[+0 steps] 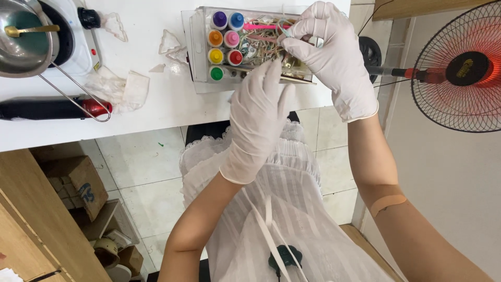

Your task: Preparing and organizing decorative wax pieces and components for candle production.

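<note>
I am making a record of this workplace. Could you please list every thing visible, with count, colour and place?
Clear box: one, transparent, table middle.
Small bottles: seven, caps purple, blue, orange, pink, yellow, red, green; box's left side.
Rubber bands: many, mixed colours, in box.
Metal bowl: one, silver, on the white hotplate, top left.
Spoon: one, gold, in bowl.
Fan: one, red-black, right.
Cardboard box: one, brown, floor left.
Left hand: white glove, at box's front edge.
Right hand: white glove, over the rubber bands.
</note>
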